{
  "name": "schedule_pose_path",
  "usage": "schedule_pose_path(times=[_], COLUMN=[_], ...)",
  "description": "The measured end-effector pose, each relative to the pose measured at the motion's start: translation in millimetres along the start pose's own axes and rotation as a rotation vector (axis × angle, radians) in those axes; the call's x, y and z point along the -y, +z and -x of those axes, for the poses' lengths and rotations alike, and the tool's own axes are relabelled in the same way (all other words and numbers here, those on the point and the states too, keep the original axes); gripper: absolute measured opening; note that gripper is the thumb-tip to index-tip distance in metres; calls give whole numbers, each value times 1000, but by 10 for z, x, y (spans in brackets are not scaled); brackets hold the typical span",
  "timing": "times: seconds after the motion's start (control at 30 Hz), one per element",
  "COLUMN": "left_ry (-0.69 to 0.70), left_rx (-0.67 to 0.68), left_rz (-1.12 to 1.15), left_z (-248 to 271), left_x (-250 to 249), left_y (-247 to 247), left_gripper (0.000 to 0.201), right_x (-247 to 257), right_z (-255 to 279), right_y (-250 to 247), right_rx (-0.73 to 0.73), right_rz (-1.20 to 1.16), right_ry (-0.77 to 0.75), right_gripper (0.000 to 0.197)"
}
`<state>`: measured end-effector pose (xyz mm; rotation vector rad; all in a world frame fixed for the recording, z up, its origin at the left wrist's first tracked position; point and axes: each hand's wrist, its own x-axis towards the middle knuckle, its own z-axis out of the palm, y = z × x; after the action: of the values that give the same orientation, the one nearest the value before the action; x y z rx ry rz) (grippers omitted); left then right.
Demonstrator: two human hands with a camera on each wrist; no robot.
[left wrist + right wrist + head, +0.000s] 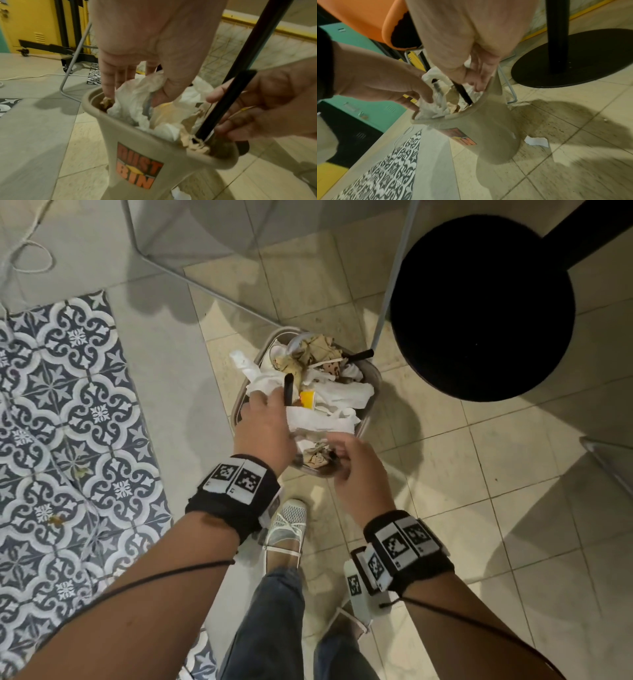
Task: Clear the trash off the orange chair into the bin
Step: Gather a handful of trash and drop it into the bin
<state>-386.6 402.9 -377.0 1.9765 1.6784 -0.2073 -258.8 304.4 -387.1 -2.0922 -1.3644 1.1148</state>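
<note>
The person stands over the bin [371, 378], already heaped with crumpled paper, at the drop-off step. The left hand [263, 422] pinches a white tissue [135, 97] between thumb and fingers just above the rim. The right hand [356, 470] holds a black straw [223, 106] poking into the rubbish. Next, both grips should let go, then go back to the orange chair [368, 17] behind the bin.

orange chair [368, 17] cut off, left fingertips [255, 400] hidden
</note>
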Motion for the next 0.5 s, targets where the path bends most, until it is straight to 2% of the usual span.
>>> schedule_pose_path(times=[0.13,0.2,0.27,0.33,0.4,0.43,0.5], left_ry=[55,142,247,302,320,326,332], left_rx=[-167,-246,-254,-172,-88,-64,-44], left_rz=[181,227,176,101,34,13,-7], left_z=[103,82,10,-87,-204,-253,-346], left_x=[-127,-130,-86,-8,98,147,221], left_y=[-60,-15,101,265,423,472,559], left_gripper=[77,78,77,77,79,80,78], right_x=[-207,-411,-637,-902,-1166,-1261,-1454], right_z=[32,-84,-278,-549,-831,-947,-1136], right_y=[-121,-65,54,186,378,481,682], right_rx=[-322,-416,-456,-336,-29,59,136], right_rz=[-85,-104,-118,-115,84,147,252], right_ry=[28,153,295,424,523,504,426], right_gripper=[32,30,28,23,26,29,34])
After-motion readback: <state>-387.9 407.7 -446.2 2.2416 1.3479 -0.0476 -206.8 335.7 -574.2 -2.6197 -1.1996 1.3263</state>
